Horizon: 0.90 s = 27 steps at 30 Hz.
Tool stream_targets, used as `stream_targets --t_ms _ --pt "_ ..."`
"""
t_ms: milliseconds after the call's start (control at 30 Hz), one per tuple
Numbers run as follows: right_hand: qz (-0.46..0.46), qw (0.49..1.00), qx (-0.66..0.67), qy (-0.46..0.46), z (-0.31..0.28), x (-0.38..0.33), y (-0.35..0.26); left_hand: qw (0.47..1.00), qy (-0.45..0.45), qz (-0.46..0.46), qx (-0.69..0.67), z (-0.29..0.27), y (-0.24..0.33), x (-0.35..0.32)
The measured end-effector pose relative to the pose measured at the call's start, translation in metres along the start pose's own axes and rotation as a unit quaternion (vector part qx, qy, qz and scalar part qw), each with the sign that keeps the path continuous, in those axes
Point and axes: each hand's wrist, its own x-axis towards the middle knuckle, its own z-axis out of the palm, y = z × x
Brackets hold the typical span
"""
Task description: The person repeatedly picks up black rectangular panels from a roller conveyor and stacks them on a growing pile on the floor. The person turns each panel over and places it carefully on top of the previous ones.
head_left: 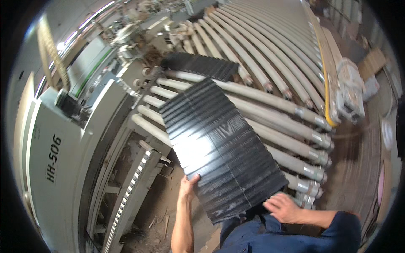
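A black, glossy ribbed panel (236,156) is tilted in front of me, its far part over the rollers and its near edge close to my body. My left hand (188,187) grips its left edge, thumb on top and the other fingers hidden underneath. My right hand (283,208) is beside the panel's near right corner, fingers stretched out and slightly blurred. Whether it touches the edge I cannot tell. Farther off, a second black ribbed panel (198,65) lies on the rollers next to the machine.
A roller conveyor (274,111) with pale rollers spreads ahead and right. A light grey machine (63,156) stands at left, with a toothed rail (126,202) along its near side. A yellow bar (327,97) and a wrapped object (350,90) are at far right. Scraps litter the floor (162,215).
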Motion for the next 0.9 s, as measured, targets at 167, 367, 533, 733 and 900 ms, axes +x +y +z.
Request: stream_targets --t_ms 167,367,533,733,900 --pt "-0.002 0.964 -0.021 -0.265 0.026 -0.093 0.055 0.989 0.036 0.067 0.124 -0.020 0.009 0.039" --pt "0.104 0.899 0.088 -0.416 0.001 -0.212 0.058 0.997 -0.009 0.009 0.076 -0.012 -0.050 0.034" --pt "0.378 0.795 0.228 -0.416 0.051 -0.301 0.056 0.999 -0.036 0.004 0.017 -0.040 -0.047 0.053" --pt "0.241 0.888 0.368 -0.136 0.071 -0.208 -0.085 0.989 0.052 -0.024 0.136 -0.060 -0.053 0.004" --pt "0.235 0.922 0.200 0.236 0.049 -0.037 -0.035 0.989 -0.005 0.046 0.139 -0.032 0.009 -0.026"
